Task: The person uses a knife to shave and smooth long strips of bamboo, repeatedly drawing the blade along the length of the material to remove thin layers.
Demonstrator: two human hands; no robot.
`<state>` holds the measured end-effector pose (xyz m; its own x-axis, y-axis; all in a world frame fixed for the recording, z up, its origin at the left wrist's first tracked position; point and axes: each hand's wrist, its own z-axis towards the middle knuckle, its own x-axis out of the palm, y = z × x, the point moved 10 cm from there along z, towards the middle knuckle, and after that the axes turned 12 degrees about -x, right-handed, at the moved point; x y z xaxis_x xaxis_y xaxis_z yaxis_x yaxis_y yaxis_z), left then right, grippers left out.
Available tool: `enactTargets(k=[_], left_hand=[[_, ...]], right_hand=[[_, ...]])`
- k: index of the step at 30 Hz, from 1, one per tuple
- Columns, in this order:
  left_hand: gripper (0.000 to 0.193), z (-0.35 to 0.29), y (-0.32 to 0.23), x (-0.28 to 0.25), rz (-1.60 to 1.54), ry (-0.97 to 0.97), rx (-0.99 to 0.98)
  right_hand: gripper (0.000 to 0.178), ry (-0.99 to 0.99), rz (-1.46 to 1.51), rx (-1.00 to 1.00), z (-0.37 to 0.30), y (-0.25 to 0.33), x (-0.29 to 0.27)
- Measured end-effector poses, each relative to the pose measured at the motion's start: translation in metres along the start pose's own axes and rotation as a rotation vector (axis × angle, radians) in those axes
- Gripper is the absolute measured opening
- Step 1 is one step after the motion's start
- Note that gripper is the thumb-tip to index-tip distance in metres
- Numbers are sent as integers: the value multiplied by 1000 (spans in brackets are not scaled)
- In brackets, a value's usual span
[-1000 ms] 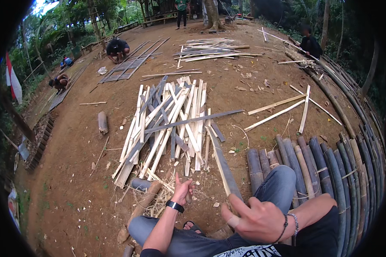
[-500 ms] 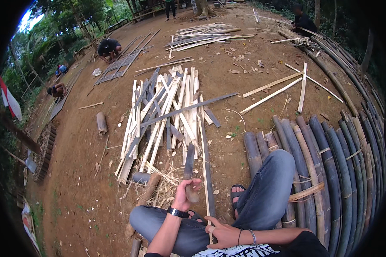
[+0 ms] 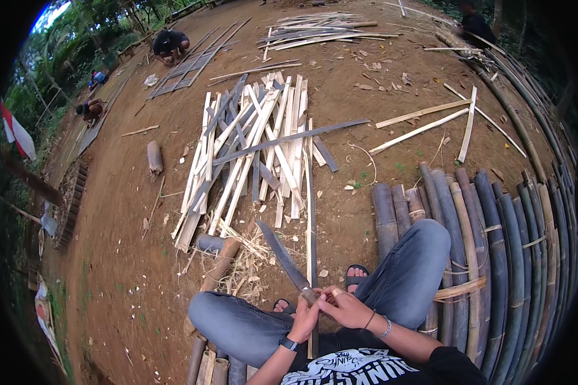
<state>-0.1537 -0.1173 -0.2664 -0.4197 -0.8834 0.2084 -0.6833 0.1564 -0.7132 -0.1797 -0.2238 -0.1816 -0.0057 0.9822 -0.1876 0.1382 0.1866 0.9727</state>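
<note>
My left hand point(image 3: 304, 319) is closed near the brown handle of a machete point(image 3: 281, 254), whose dark blade points away and to the left. Close against it is my right hand point(image 3: 348, 309), fingers bent and pressed together. Their fingertips meet at the handle, and what the right fingers pinch is hidden. A long split bamboo strip point(image 3: 310, 212) runs from the pile ahead, passes behind my hands and reaches my lap between my legs. Shavings point(image 3: 253, 250) lie around a short bamboo log point(image 3: 223, 264) left of the blade.
A heap of pale and dark bamboo strips point(image 3: 257, 151) lies ahead. Bundled bamboo poles point(image 3: 456, 237) stretch along my right side. More strips point(image 3: 327, 32) lie farther off. A person point(image 3: 168, 45) crouches by a bamboo lattice point(image 3: 196, 61); another person point(image 3: 475, 25) is at the far right.
My left hand has moved right and nearer with the machete, whose blade has swung to point left. My right hand has risen along the strip to meet it. The view has shifted slightly.
</note>
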Motion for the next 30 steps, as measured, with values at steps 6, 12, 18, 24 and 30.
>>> enactTargets(k=[6,12,18,24,30], left_hand=[[48,-15,-34,24,717,-278,340],[83,3,-16,26,-34,-22,11],[91,3,-27,10,500,-286,253],[107,-11,-11,31,-166,180,-178],[30,12,52,-8,-409,114,-398]], right_hand=[[61,-312,-150,-103,11,-12,-7],[51,-343,77,94,10,-35,-7],[43,-369,645,206,13,-63,17],[37,-323,1018,330,9,-58,11],[24,-472,668,111,20,-22,-57]])
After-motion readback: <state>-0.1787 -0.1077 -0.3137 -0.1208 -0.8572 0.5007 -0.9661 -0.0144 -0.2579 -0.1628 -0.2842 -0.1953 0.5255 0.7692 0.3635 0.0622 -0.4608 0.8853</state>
